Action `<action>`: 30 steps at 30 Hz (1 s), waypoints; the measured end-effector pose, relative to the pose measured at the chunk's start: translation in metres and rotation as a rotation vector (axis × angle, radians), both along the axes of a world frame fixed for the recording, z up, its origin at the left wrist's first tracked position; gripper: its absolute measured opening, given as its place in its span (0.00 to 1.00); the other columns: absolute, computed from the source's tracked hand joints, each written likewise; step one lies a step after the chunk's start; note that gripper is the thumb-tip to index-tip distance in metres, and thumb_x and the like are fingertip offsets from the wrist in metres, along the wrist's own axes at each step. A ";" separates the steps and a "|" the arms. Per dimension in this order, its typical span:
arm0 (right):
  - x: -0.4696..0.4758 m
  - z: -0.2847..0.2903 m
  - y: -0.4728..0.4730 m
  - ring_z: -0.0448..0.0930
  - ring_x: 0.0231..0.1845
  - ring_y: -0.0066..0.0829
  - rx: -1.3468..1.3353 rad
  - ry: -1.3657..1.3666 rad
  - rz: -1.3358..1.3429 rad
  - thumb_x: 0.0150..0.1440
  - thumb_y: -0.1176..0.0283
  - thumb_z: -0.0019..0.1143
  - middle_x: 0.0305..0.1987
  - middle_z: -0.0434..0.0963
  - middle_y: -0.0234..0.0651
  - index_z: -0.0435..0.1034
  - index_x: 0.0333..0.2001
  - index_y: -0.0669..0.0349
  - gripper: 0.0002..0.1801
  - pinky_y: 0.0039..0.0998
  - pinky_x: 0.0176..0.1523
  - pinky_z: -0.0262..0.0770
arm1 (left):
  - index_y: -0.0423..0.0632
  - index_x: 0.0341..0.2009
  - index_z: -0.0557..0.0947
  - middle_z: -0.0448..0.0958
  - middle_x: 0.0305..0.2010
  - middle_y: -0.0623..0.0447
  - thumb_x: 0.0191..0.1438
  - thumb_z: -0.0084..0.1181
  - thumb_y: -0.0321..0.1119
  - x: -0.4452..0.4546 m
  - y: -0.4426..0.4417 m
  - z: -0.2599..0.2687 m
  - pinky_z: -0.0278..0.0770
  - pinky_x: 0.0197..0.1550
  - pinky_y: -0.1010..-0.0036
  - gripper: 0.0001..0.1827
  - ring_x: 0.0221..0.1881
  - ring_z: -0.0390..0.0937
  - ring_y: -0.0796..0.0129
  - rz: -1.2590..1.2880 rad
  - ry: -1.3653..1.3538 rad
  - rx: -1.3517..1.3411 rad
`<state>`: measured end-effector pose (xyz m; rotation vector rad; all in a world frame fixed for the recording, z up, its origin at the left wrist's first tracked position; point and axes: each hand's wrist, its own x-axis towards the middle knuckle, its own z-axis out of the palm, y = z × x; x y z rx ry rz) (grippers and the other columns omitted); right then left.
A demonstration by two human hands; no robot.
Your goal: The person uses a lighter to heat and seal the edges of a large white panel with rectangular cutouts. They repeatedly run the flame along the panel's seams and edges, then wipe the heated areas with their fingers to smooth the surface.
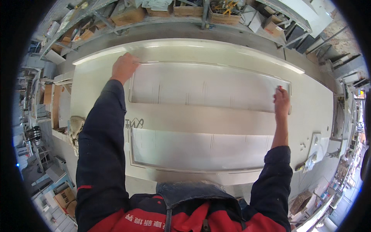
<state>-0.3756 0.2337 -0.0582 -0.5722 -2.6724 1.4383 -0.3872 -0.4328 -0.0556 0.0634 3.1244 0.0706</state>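
A large cream door panel (203,119) lies flat before me. Two long rectangular insets, a far one (179,84) and a near one (185,149), are set into it, each with thin strips along its edges. My left hand (124,68) is at the far inset's upper left corner, its fingertips close to the thin edge strip (179,62); whether they grip it is hidden. Over that inset's right end, my right hand (282,100) is closed around a small object with a red tip (279,87). The fingers cover most of that object.
Beyond the panel stands a metal shelf (171,19) with cardboard boxes (129,17). On the panel's right lie a white sheet (314,148) and a small dark-and-yellow tool (300,166). A wooden frame (55,107) stands left. Handwritten marks (134,123) are on the panel.
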 end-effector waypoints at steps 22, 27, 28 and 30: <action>0.090 -0.006 -0.135 0.65 0.71 0.39 0.840 -0.003 0.100 0.63 0.60 0.54 0.68 0.69 0.37 0.68 0.64 0.52 0.26 0.47 0.71 0.59 | 0.53 0.38 0.88 0.80 0.49 0.44 0.54 0.63 0.45 -0.003 0.013 0.004 0.77 0.54 0.52 0.12 0.52 0.78 0.45 0.167 -0.015 0.133; 0.094 -0.022 -0.128 0.65 0.72 0.37 0.876 0.051 0.085 0.63 0.58 0.50 0.68 0.69 0.35 0.70 0.62 0.52 0.25 0.47 0.73 0.55 | 0.54 0.39 0.88 0.79 0.49 0.45 0.55 0.62 0.46 0.001 0.020 0.012 0.78 0.53 0.52 0.13 0.50 0.78 0.43 0.084 0.027 0.071; 0.093 -0.022 -0.128 0.64 0.72 0.37 0.874 0.057 0.082 0.63 0.58 0.49 0.68 0.69 0.35 0.70 0.62 0.52 0.25 0.47 0.74 0.55 | 0.54 0.40 0.89 0.80 0.49 0.45 0.54 0.62 0.46 0.001 0.019 0.011 0.78 0.53 0.52 0.13 0.50 0.78 0.43 0.084 0.033 0.077; 0.092 -0.021 -0.130 0.64 0.73 0.37 0.874 0.039 0.066 0.63 0.58 0.49 0.68 0.70 0.34 0.71 0.62 0.52 0.24 0.46 0.74 0.54 | 0.56 0.41 0.89 0.80 0.49 0.45 0.54 0.62 0.46 0.003 0.016 0.008 0.78 0.53 0.52 0.14 0.50 0.78 0.44 0.083 0.044 0.088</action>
